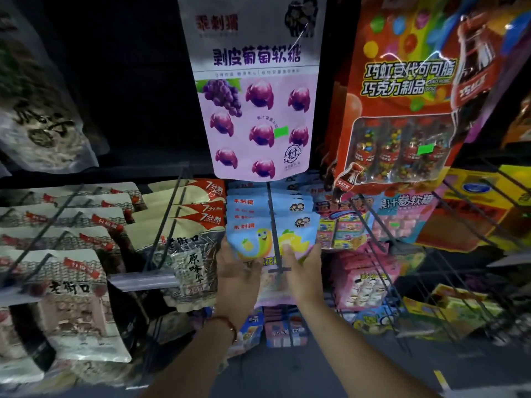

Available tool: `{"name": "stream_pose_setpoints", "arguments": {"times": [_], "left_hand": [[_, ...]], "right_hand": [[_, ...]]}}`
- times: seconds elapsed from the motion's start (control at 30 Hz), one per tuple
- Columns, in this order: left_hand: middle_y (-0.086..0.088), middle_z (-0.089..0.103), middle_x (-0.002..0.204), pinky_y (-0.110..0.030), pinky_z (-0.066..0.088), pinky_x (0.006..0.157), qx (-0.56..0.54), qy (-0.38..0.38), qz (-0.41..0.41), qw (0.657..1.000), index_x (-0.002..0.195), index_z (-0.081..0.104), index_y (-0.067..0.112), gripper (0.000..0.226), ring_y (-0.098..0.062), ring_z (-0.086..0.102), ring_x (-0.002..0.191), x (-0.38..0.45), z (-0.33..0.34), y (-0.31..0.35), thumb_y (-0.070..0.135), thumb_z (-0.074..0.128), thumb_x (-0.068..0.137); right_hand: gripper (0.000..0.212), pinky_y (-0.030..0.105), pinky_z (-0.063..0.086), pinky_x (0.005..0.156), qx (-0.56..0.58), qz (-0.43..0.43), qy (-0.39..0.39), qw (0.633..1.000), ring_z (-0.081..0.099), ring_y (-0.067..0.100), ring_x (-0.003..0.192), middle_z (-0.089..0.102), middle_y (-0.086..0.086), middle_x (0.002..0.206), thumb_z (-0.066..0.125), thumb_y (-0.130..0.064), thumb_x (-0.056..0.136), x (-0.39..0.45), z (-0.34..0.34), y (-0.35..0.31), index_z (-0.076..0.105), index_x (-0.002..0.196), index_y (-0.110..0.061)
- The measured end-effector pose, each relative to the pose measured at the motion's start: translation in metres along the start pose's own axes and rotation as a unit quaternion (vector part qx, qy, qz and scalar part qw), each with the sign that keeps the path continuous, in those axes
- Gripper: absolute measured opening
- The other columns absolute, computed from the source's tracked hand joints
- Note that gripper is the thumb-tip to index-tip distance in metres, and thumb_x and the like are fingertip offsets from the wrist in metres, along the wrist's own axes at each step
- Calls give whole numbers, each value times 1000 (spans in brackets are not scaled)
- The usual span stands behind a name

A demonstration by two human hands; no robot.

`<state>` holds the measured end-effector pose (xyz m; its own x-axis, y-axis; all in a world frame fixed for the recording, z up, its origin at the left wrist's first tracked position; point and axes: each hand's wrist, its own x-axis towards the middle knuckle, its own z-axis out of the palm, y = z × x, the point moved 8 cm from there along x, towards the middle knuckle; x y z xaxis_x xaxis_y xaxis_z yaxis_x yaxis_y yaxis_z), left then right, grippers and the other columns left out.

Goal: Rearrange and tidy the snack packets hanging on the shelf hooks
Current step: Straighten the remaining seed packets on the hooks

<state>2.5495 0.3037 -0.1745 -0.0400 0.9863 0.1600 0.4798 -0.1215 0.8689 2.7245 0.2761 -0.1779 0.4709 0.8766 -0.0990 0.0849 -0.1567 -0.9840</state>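
Note:
A row of light blue candy packets (270, 222) hangs on a black hook (273, 225) in the middle of the shelf. My left hand (238, 277) holds the front packet's left side, fingers curled at its edge. My right hand (304, 271) holds its right side, thumb on the front. Both hands sit just below the packet's cartoon picture. The hook's crossbar tip (279, 270) pokes out between my hands. A large purple grape candy packet (258, 110) hangs directly above.
Sunflower seed bags (186, 234) hang left of my hands, and more grey bags (71, 254) fill the far left hooks. A red chocolate bean pack (402, 104) hangs upper right. Pink and colourful packets (365, 277) crowd the right, with wire hooks (448, 254) jutting out.

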Motion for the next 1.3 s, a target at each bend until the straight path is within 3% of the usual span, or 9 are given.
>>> {"name": "stream_pose_setpoints", "arguments": {"times": [0.17, 0.33, 0.5, 0.67, 0.83, 0.97, 1.07, 1.2, 1.3], "left_hand": [[-6, 42, 149, -45, 39, 110, -98, 7, -15, 995, 154, 18, 14, 93, -21, 43, 136, 21, 9, 1, 58, 64, 86], [3, 53, 142, -31, 49, 101, -270, -87, -8, 959, 150, 26, 23, 70, -13, 52, 129, 9, 5, 10, 3, 62, 94], [28, 62, 117, -3, 48, 77, -233, -76, -54, 968, 139, 37, 33, 48, 14, 58, 105, -4, 1, -7, 19, 56, 98], [28, 61, 114, -21, 53, 82, -172, -137, -64, 973, 124, 30, 59, 67, 2, 62, 101, -14, 11, -19, 22, 72, 88], [16, 55, 128, -39, 49, 99, -141, -129, -84, 978, 118, 31, 63, 61, -6, 56, 117, -14, 12, -24, 52, 71, 73], [26, 54, 123, -25, 46, 90, -132, -148, -59, 978, 123, 32, 57, 61, 9, 55, 109, -14, 8, -18, 38, 75, 84], [33, 49, 133, -33, 45, 102, -134, -195, -55, 970, 141, 27, 51, 74, 3, 51, 122, -14, 6, -20, 33, 73, 87], [27, 54, 132, -20, 47, 85, -50, -211, -34, 976, 144, 24, 50, 67, -11, 60, 114, -17, -10, -15, 40, 64, 92], [15, 49, 144, -31, 53, 86, 113, -227, 24, 967, 152, 7, 46, 77, -15, 60, 114, -25, -30, -14, 58, 52, 91]], "right_hand": [[69, 47, 46, 92, -15, -7, 0, 1000, 43, 16, 98, 38, -2, 108, 55, -80, 69, 42, 6, 1, 30, 107, -29], [98, 49, 44, 103, 11, 21, -48, 999, 49, 24, 124, 47, 4, 138, 60, -83, 66, 29, 4, 17, 35, 136, -19], [88, 45, 55, 92, 27, 38, -89, 995, 62, 17, 112, 57, -2, 128, 82, -46, 66, 6, 8, 36, 34, 139, -33], [84, 44, 59, 80, -15, 34, -87, 995, 66, 20, 95, 62, 2, 117, 81, -29, 72, 5, -4, 36, 33, 142, -30], [79, 52, 56, 80, -66, 53, -88, 993, 62, 27, 91, 57, 11, 111, 78, -52, 65, 9, -5, 46, 37, 131, -35], [54, 33, 48, 65, -102, 54, -96, 989, 43, 13, 69, 39, 2, 85, 76, -35, 81, 7, -8, 44, 40, 117, -17], [44, 22, 33, 57, -129, 62, -94, 985, 37, 9, 65, 33, -4, 80, 71, -30, 87, 9, -8, 51, 34, 104, -14], [53, 31, 49, 70, -148, 42, -85, 984, 54, 14, 82, 54, 2, 102, 73, -41, 81, 3, -9, 42, 41, 118, -19], [95, 43, 45, 100, -204, 38, -88, 974, 49, 19, 126, 42, -4, 144, 69, -69, 70, -7, -20, 45, 27, 145, -28]]}}
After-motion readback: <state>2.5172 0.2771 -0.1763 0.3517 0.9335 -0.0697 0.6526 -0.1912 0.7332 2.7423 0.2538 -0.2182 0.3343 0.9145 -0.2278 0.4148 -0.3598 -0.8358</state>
